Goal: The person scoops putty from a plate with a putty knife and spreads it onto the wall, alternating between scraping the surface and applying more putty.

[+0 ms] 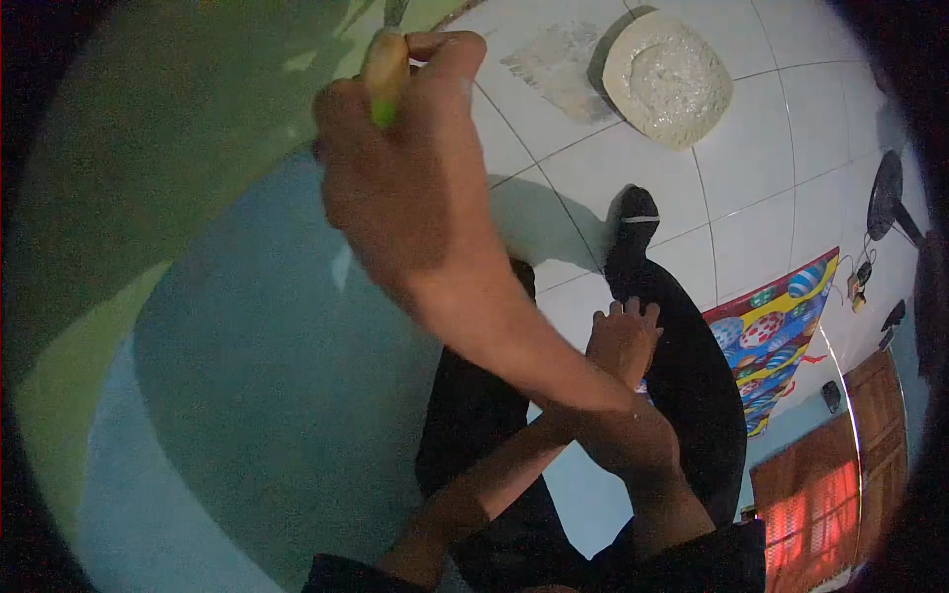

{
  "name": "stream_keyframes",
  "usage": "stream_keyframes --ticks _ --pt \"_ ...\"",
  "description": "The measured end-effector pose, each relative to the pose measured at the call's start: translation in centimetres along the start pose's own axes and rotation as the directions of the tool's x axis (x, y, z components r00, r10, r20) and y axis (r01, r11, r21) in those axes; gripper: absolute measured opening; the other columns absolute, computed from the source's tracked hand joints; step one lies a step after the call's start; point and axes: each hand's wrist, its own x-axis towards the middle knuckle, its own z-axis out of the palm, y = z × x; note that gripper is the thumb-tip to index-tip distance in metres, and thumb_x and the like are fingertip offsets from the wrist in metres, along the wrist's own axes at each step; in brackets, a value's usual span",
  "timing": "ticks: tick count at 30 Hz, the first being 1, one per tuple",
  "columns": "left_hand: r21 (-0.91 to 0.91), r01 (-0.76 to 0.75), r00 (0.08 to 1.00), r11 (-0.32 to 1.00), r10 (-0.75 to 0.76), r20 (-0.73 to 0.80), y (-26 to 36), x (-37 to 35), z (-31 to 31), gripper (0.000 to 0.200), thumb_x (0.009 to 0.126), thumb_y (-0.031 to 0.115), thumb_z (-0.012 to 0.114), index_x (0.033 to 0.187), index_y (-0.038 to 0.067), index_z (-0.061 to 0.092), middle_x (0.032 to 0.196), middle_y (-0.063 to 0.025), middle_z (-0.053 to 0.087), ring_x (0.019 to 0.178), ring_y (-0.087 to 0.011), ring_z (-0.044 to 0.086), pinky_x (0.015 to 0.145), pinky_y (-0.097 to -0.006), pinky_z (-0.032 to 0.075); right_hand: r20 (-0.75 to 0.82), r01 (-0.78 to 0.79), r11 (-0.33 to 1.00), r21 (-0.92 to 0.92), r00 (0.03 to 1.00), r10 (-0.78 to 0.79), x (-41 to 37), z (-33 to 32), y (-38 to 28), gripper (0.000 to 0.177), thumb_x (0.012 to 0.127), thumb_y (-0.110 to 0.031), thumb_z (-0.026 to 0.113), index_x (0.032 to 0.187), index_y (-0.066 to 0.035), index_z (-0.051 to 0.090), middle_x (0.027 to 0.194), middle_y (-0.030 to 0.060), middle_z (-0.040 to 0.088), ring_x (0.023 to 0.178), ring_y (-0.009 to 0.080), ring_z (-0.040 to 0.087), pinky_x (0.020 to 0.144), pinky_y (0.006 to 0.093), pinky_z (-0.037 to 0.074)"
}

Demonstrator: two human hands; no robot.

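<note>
My right hand is raised against the wall and closed around the handle of a hand tool. The handle is tan with a bright green end. A narrow grey part of the tool shows at the top edge of the view, and the rest of it is cut off. My left hand passes under my right forearm and rests on my dark-trousered leg, fingers spread, holding nothing. On the tiled floor sits a pale, rounded-square basin with a lumpy, wet-looking whitish paste in it.
The wall is green in one part and light blue in another. A whitish smear marks the white floor tiles by the basin. To the right are a colourful patterned mat, a black fan-like object and a red curtain.
</note>
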Motion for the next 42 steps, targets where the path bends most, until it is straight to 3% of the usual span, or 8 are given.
stream_keyframes --ticks 8,15,17,23,29,33,36,42 --pt "-0.018 -0.071 0.992 0.997 0.068 -0.104 -0.4 0.1 0.1 0.036 0.099 0.029 0.052 0.124 0.003 0.054 0.104 -0.0202 0.061 0.092 -0.0352 0.064 0.076 -0.0492 0.053 -0.108 -0.084 0.996 -0.043 0.991 0.079 -2.5 5.1 -1.7 0.044 0.09 0.007 0.05 0.129 0.011 0.03 0.126 0.0322 0.047 0.104 0.0389 0.058 0.092 0.0423 0.049" --pt "0.03 -0.07 0.992 0.997 0.073 -0.101 0.0 0.3 -0.2 0.036 0.099 0.03 0.052 0.121 0.002 0.056 0.102 -0.0184 0.062 0.09 -0.0343 0.065 0.073 -0.0484 0.054 -0.037 -0.261 0.906 0.334 0.957 0.289 -5.3 3.9 -2.2 0.043 0.092 0.006 0.046 0.128 0.008 0.021 0.115 0.0267 0.045 0.104 0.0359 0.054 0.09 0.0451 0.045" --pt "0.028 -0.085 0.988 0.996 0.088 -0.131 -0.3 0.2 0.1 0.036 0.099 0.029 0.052 0.121 0.002 0.056 0.103 -0.0185 0.062 0.09 -0.0342 0.065 0.073 -0.0483 0.054 -0.115 -0.234 0.952 0.197 0.959 0.259 -3.4 3.0 -1.2 0.041 0.098 -0.008 0.049 0.123 0.003 0.019 0.098 0.0175 0.05 0.071 0.0126 0.056 0.049 0.0242 0.045" --pt "0.022 -0.086 0.986 0.996 0.089 -0.14 -0.1 0.4 -0.1 0.036 0.098 0.028 0.053 0.122 0.001 0.055 0.104 -0.0189 0.063 0.091 -0.0343 0.065 0.073 -0.0481 0.054 -0.217 0.235 0.966 -0.102 0.943 -0.253 1.1 2.9 1.3 0.041 0.096 -0.005 0.047 0.122 0.008 0.018 0.099 0.0237 0.051 0.085 0.0267 0.061 0.071 0.0356 0.053" --pt "-0.01 -0.09 0.984 0.996 0.087 -0.152 0.1 0.5 -0.3 0.034 0.098 0.027 0.055 0.12 0.001 0.056 0.102 -0.0194 0.063 0.091 -0.0356 0.064 0.075 -0.049 0.053 -0.098 0.009 0.996 0.089 0.995 0.0 -3.2 5.4 -2.3 0.046 0.086 0.012 0.045 0.125 0.012 0.022 0.113 0.0238 0.041 0.104 0.0398 0.046 0.098 0.0405 0.038" --pt "0.021 -0.086 0.985 0.996 0.088 -0.145 0.4 0.7 -0.7 0.033 0.098 0.027 0.055 0.118 0.002 0.056 0.1 -0.0192 0.062 0.092 -0.0359 0.064 0.076 -0.05 0.052 -0.149 0.101 0.979 0.178 0.986 -0.075 -3.6 4.0 -1.0 0.052 0.087 0.01 0.048 0.13 0.013 0.019 0.118 0.0244 0.039 0.11 0.04 0.044 0.102 0.0392 0.036" --pt "0.019 -0.09 0.983 0.996 0.092 -0.157 0.6 0.8 -0.9 0.032 0.098 0.027 0.055 0.117 0.002 0.056 0.1 -0.0189 0.062 0.093 -0.0354 0.063 0.076 -0.0499 0.052 -0.137 -0.114 0.984 0.134 0.982 0.132 -0.9 2.6 -0.9 0.042 0.098 -0.005 0.047 0.124 0.001 0.014 0.104 0.0203 0.049 0.087 0.0221 0.056 0.077 0.0313 0.052" --pt "0.043 -0.095 0.988 0.995 0.1 -0.121 0.6 1.3 -0.5 0.032 0.098 0.028 0.053 0.118 0.002 0.056 0.103 -0.0194 0.062 0.093 -0.0356 0.063 0.075 -0.0504 0.052 -0.183 0.196 0.971 -0.136 0.959 -0.219 -0.6 5.3 0.1 0.048 0.094 -0.001 0.05 0.127 0.001 0.015 0.104 0.0192 0.045 0.091 0.027 0.055 0.08 0.0369 0.051"
